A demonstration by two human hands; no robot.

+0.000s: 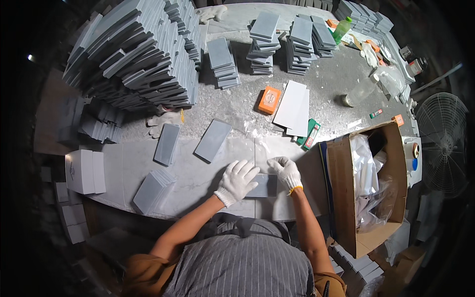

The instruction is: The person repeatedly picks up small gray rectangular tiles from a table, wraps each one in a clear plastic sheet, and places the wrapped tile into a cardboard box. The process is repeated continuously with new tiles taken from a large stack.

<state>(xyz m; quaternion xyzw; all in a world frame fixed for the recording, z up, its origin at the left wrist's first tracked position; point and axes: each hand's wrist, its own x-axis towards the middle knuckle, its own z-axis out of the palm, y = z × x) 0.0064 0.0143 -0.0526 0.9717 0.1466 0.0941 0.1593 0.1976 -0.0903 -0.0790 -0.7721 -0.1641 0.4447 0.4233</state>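
A worker in white knit gloves, left (236, 181) and right (285, 172), the right with a yellow cuff band, a grey pinstriped apron with dark straps, and short rust-orange sleeves.

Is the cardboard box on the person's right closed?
No, the cardboard box stands open, its flaps spread, with clear plastic bags showing inside.

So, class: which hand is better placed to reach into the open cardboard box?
Probably the right hand: it rests on the grey slab on the side toward the cardboard box; the left hand lies farther away.
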